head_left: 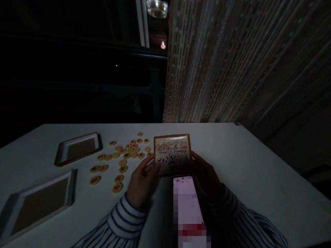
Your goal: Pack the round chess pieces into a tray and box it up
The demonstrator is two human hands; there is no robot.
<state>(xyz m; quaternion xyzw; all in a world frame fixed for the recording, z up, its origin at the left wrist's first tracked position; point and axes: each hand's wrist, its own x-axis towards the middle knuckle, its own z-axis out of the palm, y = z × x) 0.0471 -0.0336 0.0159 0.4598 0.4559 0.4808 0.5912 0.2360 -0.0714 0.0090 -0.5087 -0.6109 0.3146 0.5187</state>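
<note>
Between my two hands is a Chinese chess box lid, brown-rimmed, its printed lettering upside down to me. My left hand grips its left edge, thumb on the face. On its right edge my right hand is closed, with the fingers in shadow. Several round wooden chess pieces with red or dark characters lie scattered to the left of the lid, some overlapping. Just below the lid, between my forearms, a lit phone lies on the table; its screen is partly pixelated.
On the white table, a brown-rimmed open tray stands at the far left. Nearer, a larger pale open box part reaches the left frame edge. A string curtain hangs behind the table's far edge. The room is dim.
</note>
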